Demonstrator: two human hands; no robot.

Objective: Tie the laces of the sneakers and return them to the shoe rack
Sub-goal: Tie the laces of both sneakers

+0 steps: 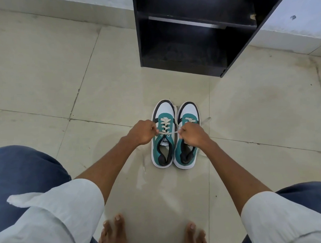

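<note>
With the left hand (141, 132) and right hand (192, 134) each pinching a lace end (172, 132) of the left sneaker (163, 134), they should pull evenly toward nine and three o'clock.

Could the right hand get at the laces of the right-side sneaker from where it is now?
Probably yes. The right hand hovers over that sneaker while pulling one end of the other sneaker's lace. Nothing blocks its laces, but it must let go first.
</note>
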